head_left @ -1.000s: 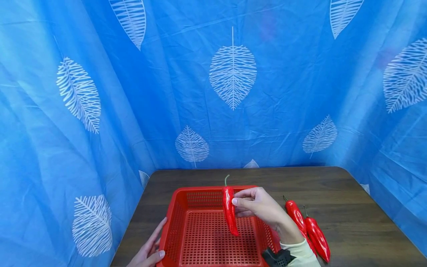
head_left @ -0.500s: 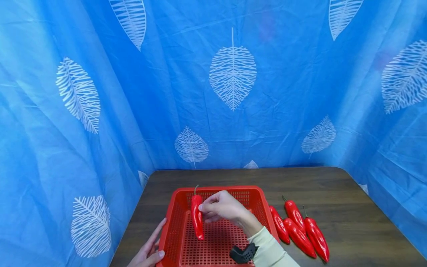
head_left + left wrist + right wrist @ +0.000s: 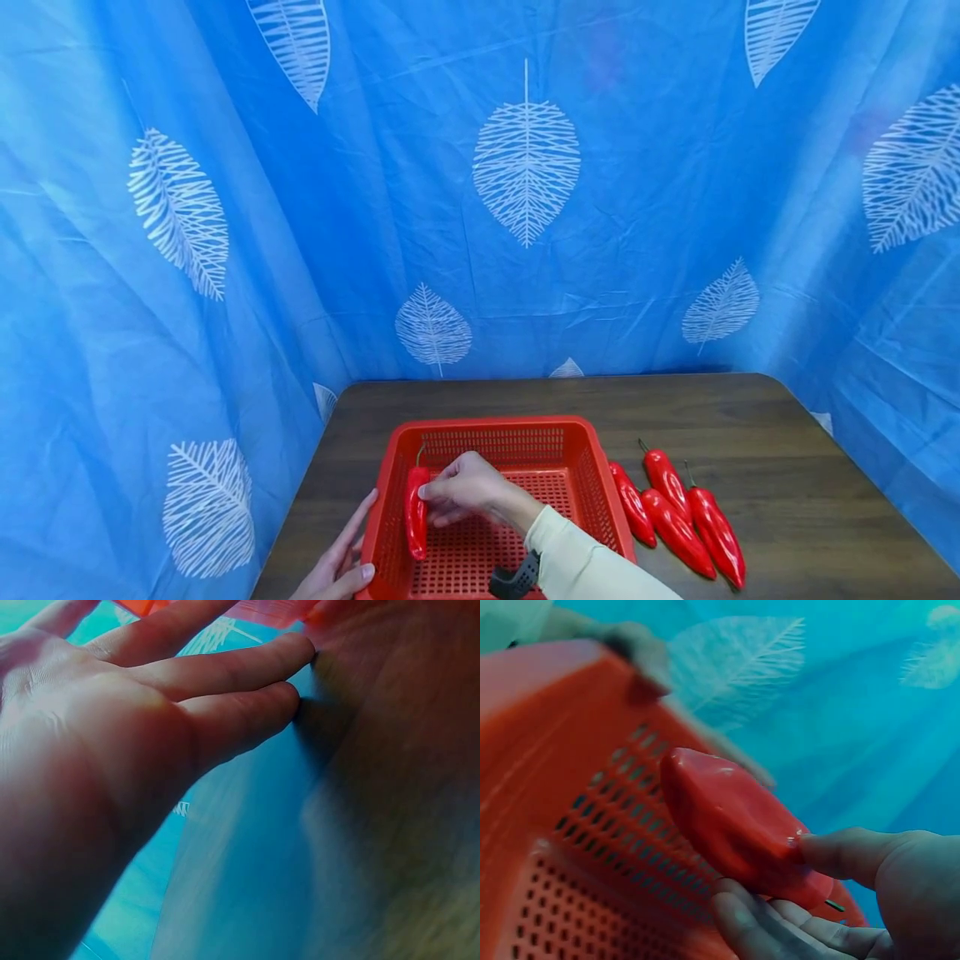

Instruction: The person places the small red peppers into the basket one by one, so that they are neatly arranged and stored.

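In the head view my right hand (image 3: 472, 492) is inside the red plastic basket (image 3: 495, 423), near its left wall. Between thumb and fingers it pinches a red chili pepper (image 3: 416, 517), held upright with the green stem at the top. The right wrist view shows the pepper (image 3: 727, 817) gripped near its stem end, close to the slotted wall. My left hand (image 3: 341, 554) rests against the outside of the basket's left side, thumb at the rim. Its fingers look straight in the left wrist view, where the hand (image 3: 127, 712) fills much of the picture.
Several more red chili peppers (image 3: 678, 533) lie on the dark wooden table (image 3: 787, 492), just right of the basket. A blue curtain (image 3: 645, 200) with white leaf prints hangs behind and at both sides of the table.
My right hand has carried the pepper leftward and down into the basket, toward its left wall. The peppers on the table, partly hidden by the arm before, now show fully. My left hand stays put.
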`<control>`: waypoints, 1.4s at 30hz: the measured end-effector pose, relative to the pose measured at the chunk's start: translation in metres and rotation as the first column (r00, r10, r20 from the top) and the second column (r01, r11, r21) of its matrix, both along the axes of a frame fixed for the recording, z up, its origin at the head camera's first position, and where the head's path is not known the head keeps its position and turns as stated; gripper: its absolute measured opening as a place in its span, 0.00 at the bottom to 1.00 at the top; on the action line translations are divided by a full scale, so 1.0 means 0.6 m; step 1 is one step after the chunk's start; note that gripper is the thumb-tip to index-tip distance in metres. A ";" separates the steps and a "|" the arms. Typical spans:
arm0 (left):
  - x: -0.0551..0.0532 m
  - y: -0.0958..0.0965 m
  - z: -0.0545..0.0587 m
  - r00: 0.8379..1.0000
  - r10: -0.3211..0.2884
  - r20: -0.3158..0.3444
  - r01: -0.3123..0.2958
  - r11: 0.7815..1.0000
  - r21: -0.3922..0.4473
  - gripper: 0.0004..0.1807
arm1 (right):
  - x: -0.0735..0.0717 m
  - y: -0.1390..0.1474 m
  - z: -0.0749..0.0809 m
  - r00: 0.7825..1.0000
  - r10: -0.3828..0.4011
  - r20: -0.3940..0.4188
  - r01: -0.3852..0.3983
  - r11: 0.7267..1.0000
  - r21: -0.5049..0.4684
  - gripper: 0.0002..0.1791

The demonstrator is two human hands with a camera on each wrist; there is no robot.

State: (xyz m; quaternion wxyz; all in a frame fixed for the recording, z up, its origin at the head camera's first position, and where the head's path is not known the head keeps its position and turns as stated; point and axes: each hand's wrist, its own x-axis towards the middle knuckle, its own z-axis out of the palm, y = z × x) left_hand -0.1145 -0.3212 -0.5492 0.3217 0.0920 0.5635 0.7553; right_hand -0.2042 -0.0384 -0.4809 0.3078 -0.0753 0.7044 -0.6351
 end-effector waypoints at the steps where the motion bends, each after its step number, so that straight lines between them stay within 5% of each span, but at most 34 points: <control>1: 0.000 0.000 -0.001 1.000 -0.005 -0.005 0.005 1.000 0.005 0.49 | 0.002 -0.002 -0.004 1.000 -0.002 0.008 0.002 1.000 -0.002 0.07; 8: -0.001 -0.002 -0.009 0.993 -0.070 -0.095 0.077 0.994 0.076 0.42 | 0.009 -0.015 -0.026 0.999 -0.013 0.045 0.012 0.999 0.034 0.07; 20: -0.007 -0.002 -0.018 0.986 -0.110 -0.122 0.123 0.986 0.110 0.35 | 0.015 -0.022 -0.058 1.000 -0.016 0.025 0.012 0.988 0.155 0.08; 29: -0.012 -0.002 -0.025 0.955 -0.168 -0.243 0.219 0.955 0.201 0.40 | 0.015 -0.017 -0.053 0.999 0.042 -0.024 -0.036 0.979 0.202 0.12; 42: -0.010 -0.007 -0.025 0.973 -0.156 -0.168 0.186 0.967 0.176 0.41 | -0.005 0.016 -0.013 0.978 0.189 -0.091 -0.159 0.952 0.263 0.15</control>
